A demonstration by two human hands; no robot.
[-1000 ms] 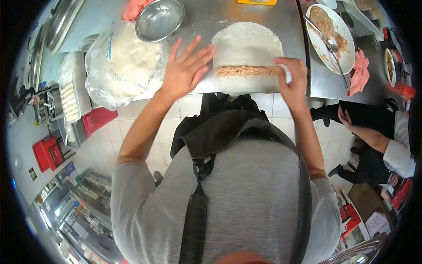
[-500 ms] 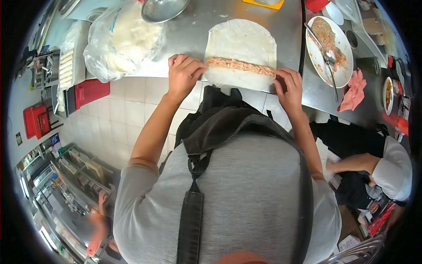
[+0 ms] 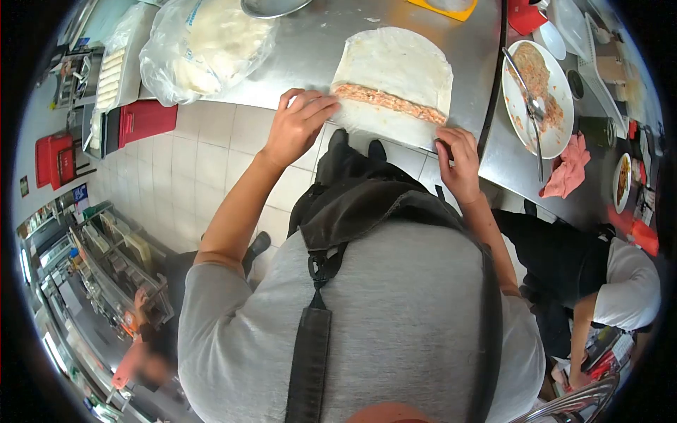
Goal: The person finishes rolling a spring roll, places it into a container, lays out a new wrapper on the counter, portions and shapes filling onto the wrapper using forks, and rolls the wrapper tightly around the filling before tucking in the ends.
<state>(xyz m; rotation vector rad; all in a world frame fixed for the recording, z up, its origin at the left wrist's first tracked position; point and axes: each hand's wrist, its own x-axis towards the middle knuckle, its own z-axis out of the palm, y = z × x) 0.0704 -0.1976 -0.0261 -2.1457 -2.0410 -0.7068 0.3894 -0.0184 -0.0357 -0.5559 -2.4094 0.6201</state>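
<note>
On the steel table lies a thin, pale dough sheet (image 3: pixel 395 60) with a rounded far edge. A strip of orange-flecked, minced-looking filling (image 3: pixel 389 103) runs across its near part. My left hand (image 3: pixel 300 123) is at the sheet's left edge, fingers stretched toward the filling's left end, holding nothing visible. At the near right corner is my right hand (image 3: pixel 460 158), its fingers bent and the thumb apart from them. Its fingertips are at the sheet's edge, just below the filling's right end; whether they touch it I cannot tell.
A plastic bag of pale dough (image 3: pixel 215 49) lies left, near a metal bowl (image 3: pixel 275 5). At right are an oval plate (image 3: pixel 518 130) of filling with a spoon (image 3: pixel 534 109) and a pink cloth (image 3: pixel 568 169). A co-worker (image 3: pixel 627 282) is at lower right.
My right hand has slid from the filling's right end toward the sheet's near corner. My left hand stays by the left edge. The view has shifted slightly, and the right co-worker's arm has lowered.
</note>
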